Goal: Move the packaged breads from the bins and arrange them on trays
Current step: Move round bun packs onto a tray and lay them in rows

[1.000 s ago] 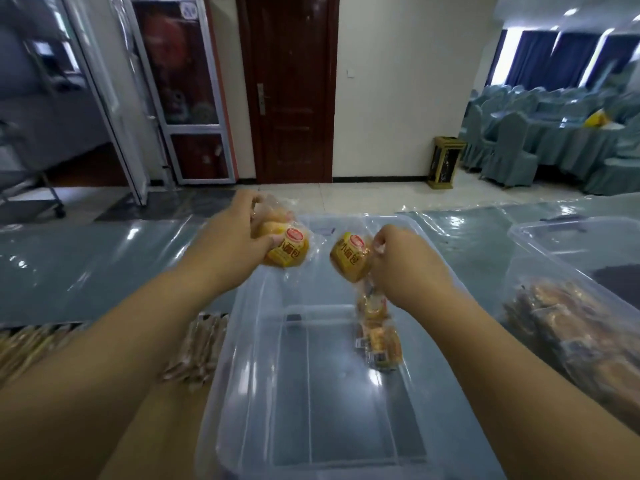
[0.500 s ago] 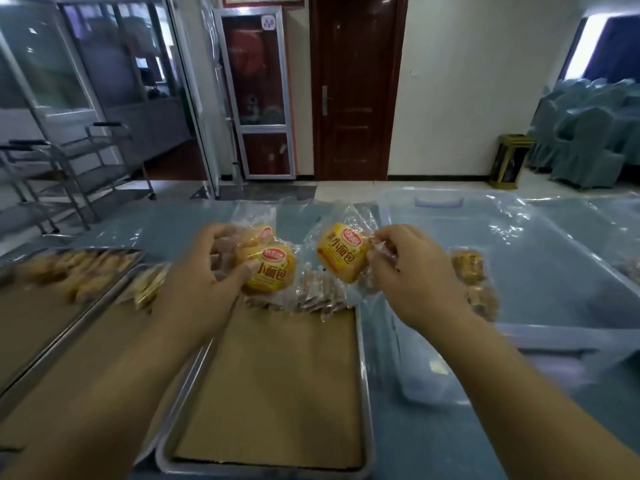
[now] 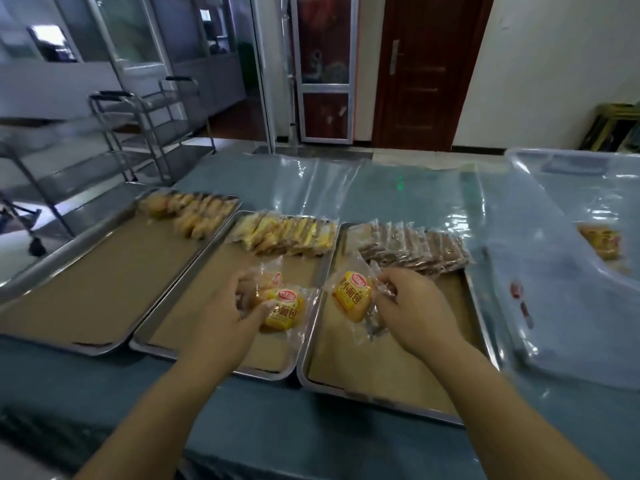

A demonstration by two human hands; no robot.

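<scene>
Your left hand [image 3: 228, 306] is curled round two buns [image 3: 282, 308] in clear wrappers, thumb across the front one, held above the right part of the middle tray [image 3: 180, 327]. Your right hand [image 3: 412, 306] pinches the wrapper edge of a single bun [image 3: 351, 296] between thumb and bent fingers, so the pack hangs over the left side of the right tray [image 3: 381, 362]. Whether either pack touches the paper below cannot be told.

Three steel trays lined with brown paper lie side by side on the table [image 3: 398, 195], which has a blue-grey cloth under glossy clear film. Each carries a row of packs along its far end: pale buns [image 3: 187, 213] on the left tray [image 3: 86, 271], yellow slices [image 3: 284, 233] on the middle one, brown packs [image 3: 412, 247] on the right one. Just beside the right tray stands a clear bin [image 3: 554, 306] with one yellow pack [image 3: 599, 242] showing inside.

Beyond the table, steel trolleys [image 3: 145, 133] stand on the left in front of glazed partitions. Straight ahead are a glass door [image 3: 323, 64] in a pale metal frame and a dark wooden door [image 3: 426, 71] set in a cream wall [image 3: 547, 64].
</scene>
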